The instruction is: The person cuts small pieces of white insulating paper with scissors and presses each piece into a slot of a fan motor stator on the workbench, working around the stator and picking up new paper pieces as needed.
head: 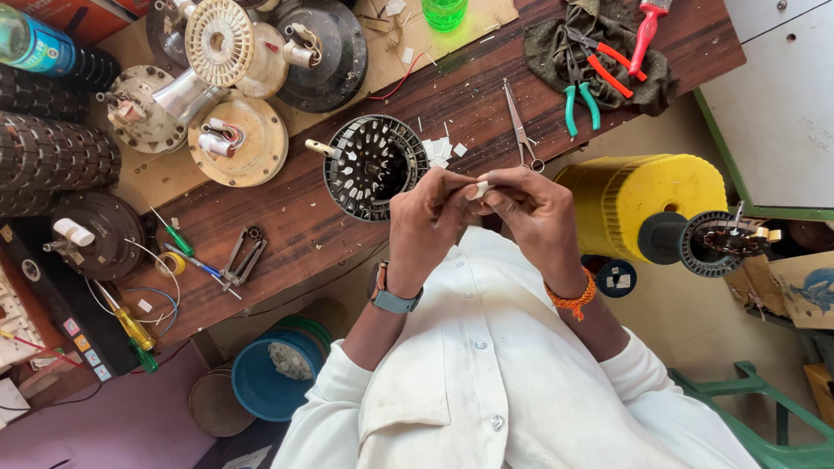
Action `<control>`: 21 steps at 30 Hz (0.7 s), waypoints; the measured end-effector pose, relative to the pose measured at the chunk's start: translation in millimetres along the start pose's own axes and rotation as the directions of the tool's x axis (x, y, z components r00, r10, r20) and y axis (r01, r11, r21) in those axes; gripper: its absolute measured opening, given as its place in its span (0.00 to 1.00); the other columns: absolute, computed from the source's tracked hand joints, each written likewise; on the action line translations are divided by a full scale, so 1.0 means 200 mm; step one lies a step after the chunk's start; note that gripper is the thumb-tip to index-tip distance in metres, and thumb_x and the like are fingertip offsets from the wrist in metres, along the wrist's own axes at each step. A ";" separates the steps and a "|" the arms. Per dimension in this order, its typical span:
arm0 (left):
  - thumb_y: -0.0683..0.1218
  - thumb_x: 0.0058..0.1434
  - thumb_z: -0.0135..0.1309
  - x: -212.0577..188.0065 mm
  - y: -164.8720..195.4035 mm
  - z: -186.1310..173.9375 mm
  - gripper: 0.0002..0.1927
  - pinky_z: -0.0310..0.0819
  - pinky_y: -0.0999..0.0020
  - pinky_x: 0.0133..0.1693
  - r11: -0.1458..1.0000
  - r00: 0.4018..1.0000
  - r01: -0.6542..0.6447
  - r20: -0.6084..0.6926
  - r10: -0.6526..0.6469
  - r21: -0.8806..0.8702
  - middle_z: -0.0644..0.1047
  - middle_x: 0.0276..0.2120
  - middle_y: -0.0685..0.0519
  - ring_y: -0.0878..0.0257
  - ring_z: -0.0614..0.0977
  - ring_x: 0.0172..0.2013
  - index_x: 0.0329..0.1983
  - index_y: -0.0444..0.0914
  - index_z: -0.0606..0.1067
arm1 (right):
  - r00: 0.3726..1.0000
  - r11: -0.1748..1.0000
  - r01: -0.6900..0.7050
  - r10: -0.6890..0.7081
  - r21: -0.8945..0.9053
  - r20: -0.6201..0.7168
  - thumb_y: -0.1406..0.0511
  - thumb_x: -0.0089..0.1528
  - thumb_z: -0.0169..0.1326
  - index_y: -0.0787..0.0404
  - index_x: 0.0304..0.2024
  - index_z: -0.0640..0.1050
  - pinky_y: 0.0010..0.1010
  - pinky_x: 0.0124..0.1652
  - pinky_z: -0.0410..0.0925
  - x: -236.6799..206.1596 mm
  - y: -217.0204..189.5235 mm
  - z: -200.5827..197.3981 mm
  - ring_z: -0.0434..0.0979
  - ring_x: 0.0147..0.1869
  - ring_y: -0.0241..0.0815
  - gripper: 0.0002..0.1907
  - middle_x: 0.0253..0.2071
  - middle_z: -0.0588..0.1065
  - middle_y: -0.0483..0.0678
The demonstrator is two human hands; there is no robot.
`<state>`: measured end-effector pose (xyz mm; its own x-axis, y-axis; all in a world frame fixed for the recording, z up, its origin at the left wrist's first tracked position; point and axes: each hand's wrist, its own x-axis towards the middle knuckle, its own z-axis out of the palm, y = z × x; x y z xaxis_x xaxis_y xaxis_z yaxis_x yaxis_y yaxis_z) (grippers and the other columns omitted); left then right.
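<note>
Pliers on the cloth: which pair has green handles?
The green-handled pliers lie lowest on the dark cloth, handles hanging toward the table edge; the other pliers beside them have red handles.

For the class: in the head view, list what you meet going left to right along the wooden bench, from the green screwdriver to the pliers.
Green screwdriver → slotted stator ring → white paper bits → scissors → green-handled pliers.

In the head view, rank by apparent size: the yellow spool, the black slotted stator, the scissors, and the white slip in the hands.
1. Yellow spool
2. Stator
3. Scissors
4. White slip, pinched between left hand and right hand

The spool stands off the bench, so true sizes are unsure.
</note>
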<state>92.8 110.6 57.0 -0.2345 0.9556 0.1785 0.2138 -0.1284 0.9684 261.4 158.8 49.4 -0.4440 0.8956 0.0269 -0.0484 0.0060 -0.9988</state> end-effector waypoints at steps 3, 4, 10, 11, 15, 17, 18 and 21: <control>0.40 0.67 0.59 -0.01 -0.03 -0.01 0.05 0.80 0.79 0.27 0.989 0.992 0.127 0.034 -0.125 -0.080 0.83 0.28 0.53 0.71 0.87 0.28 0.39 0.32 0.76 | 1.000 0.998 0.003 -0.004 -0.057 -0.014 0.70 0.67 0.59 0.69 0.53 0.76 0.22 0.46 0.76 -0.01 -0.01 0.01 0.82 0.46 0.33 0.13 0.43 0.79 0.47; 0.41 0.67 0.59 -0.02 -0.03 -0.01 0.06 0.79 0.79 0.26 0.986 0.989 0.146 0.049 -0.143 -0.076 0.83 0.28 0.53 0.71 0.86 0.27 0.39 0.32 0.76 | 1.000 0.992 0.027 -0.027 -0.126 0.004 0.70 0.67 0.58 0.69 0.51 0.76 0.22 0.45 0.76 -0.01 -0.01 0.00 0.82 0.46 0.33 0.11 0.43 0.79 0.48; 0.41 0.69 0.56 -0.08 -0.02 -0.01 0.08 0.79 0.78 0.27 0.916 0.972 0.233 0.117 -0.205 -0.326 0.83 0.33 0.51 0.69 0.86 0.34 0.45 0.30 0.78 | 0.973 0.946 0.232 -0.224 -0.226 0.064 0.75 0.65 0.62 0.65 0.41 0.77 0.24 0.40 0.76 0.00 -0.06 -0.01 0.82 0.42 0.34 0.06 0.40 0.79 0.49; 0.42 0.70 0.55 -0.10 -0.02 -0.01 0.08 0.79 0.78 0.28 0.890 0.968 0.247 0.136 -0.211 -0.382 0.83 0.35 0.51 0.68 0.86 0.35 0.46 0.30 0.77 | 0.958 0.916 0.288 -0.278 -0.279 0.077 0.76 0.64 0.63 0.64 0.40 0.77 0.25 0.39 0.76 0.00 -0.07 -0.01 0.81 0.41 0.35 0.08 0.40 0.79 0.49; 0.41 0.71 0.54 -0.14 -0.01 0.01 0.09 0.81 0.77 0.30 0.825 0.960 0.280 0.145 -0.240 -0.491 0.81 0.39 0.49 0.66 0.85 0.38 0.48 0.29 0.75 | 0.912 0.834 0.409 -0.385 -0.371 0.139 0.79 0.59 0.63 0.64 0.39 0.78 0.27 0.41 0.75 0.01 -0.11 -0.03 0.82 0.41 0.39 0.10 0.39 0.79 0.51; 0.41 0.72 0.54 -0.16 0.00 0.03 0.08 0.81 0.76 0.30 0.832 0.965 0.262 0.103 -0.243 -0.489 0.81 0.39 0.49 0.66 0.86 0.38 0.48 0.29 0.75 | 0.906 0.819 0.421 -0.402 -0.390 0.134 0.79 0.58 0.64 0.64 0.38 0.77 0.28 0.41 0.75 0.01 -0.12 -0.02 0.83 0.42 0.40 0.11 0.39 0.80 0.51; 0.41 0.72 0.53 -0.16 0.01 0.04 0.08 0.82 0.76 0.30 0.836 0.966 0.253 0.084 -0.244 -0.488 0.81 0.38 0.49 0.65 0.86 0.38 0.48 0.29 0.75 | 0.911 0.825 0.408 -0.395 -0.390 0.118 0.79 0.58 0.64 0.64 0.38 0.78 0.28 0.42 0.75 0.01 -0.12 -0.01 0.83 0.42 0.39 0.11 0.39 0.80 0.51; 0.40 0.72 0.52 -0.17 0.02 0.06 0.07 0.82 0.76 0.30 0.870 0.974 0.209 0.017 -0.225 -0.446 0.82 0.37 0.49 0.67 0.86 0.37 0.47 0.29 0.75 | 0.919 0.841 0.386 -0.386 -0.379 0.079 0.77 0.59 0.65 0.65 0.39 0.78 0.28 0.43 0.75 0.00 -0.12 0.01 0.83 0.43 0.39 0.10 0.39 0.80 0.51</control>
<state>113.4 81.0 52.5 -0.2600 0.9645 -0.0465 -0.2860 -0.0309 0.9577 261.3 158.5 73.4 -0.4602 0.7857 0.4134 0.1266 0.5190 -0.8453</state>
